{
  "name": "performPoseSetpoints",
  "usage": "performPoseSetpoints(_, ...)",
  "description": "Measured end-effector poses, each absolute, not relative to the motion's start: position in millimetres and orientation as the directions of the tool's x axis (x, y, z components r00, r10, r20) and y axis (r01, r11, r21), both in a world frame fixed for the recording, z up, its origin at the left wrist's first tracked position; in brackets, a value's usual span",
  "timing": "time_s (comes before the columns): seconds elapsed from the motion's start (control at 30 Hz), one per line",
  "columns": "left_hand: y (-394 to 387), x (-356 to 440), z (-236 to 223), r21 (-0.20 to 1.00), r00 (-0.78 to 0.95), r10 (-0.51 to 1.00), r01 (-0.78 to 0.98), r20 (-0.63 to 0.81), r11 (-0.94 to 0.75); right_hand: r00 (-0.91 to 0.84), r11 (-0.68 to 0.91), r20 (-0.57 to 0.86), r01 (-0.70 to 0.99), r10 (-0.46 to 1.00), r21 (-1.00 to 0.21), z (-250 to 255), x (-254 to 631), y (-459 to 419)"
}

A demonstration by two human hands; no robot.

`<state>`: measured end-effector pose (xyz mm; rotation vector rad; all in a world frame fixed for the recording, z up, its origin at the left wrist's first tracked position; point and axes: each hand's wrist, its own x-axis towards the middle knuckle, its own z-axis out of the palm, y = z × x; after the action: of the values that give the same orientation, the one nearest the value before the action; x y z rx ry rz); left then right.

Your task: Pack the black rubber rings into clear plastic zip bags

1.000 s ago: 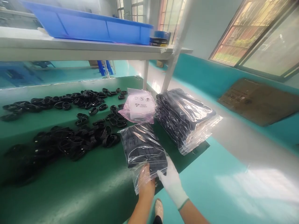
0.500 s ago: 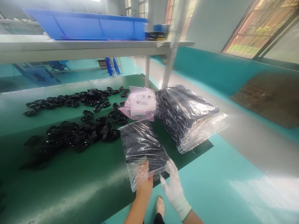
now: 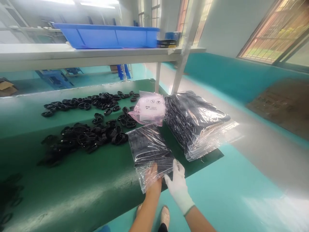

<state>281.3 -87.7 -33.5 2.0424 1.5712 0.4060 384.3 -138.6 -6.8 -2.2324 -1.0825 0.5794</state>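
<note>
A clear plastic bag point(image 3: 151, 145) packed with black, ridged items in rows lies near the table's front edge. Through its loose clear end, I see my left hand point(image 3: 153, 178), bare, with fingers stretched towards the black contents; the fingertips are partly hidden. My right hand point(image 3: 177, 178) wears a white glove. Its fingers touch the bag's right edge, thumb held apart from them. Just behind the bag sits a pink plastic bag point(image 3: 151, 108) with a white printed packet inside. To the right, a stack of similar filled clear bags point(image 3: 195, 119) rises beside it.
Small black looped items point(image 3: 84, 135) lie in loose piles on the green tabletop point(image 3: 101, 180). Above its back edge runs a white shelf point(image 3: 96, 55) holding a blue bin point(image 3: 108, 37) and small boxes point(image 3: 166, 43). A metal post point(image 3: 184, 54) stands behind the stack.
The view has shifted, so the table and shelf appear slightly further right and the shelf lower. Both hands stay at the bag, the right fingers a little further up its edge.
</note>
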Motion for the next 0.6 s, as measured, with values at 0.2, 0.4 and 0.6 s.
performPoseSetpoints(0.2,-85,283,-28,0.590,0.218,0.969,0.800,-0.119,-0.108,0.447,-0.362,-0.019,0.696,0.894,-0.620,-13,396,-157)
performPoseSetpoints(0.4,-82,287,-21,0.561,0.203,0.962,0.825,-0.183,-0.067,0.411,-0.397,-0.107,0.729,0.905,-0.558,-2,402,-143)
performPoseSetpoints(0.6,-77,291,-8,0.542,0.150,0.947,0.840,-0.284,0.030,0.376,-0.389,-0.144,0.733,0.915,-0.557,4,410,-137)
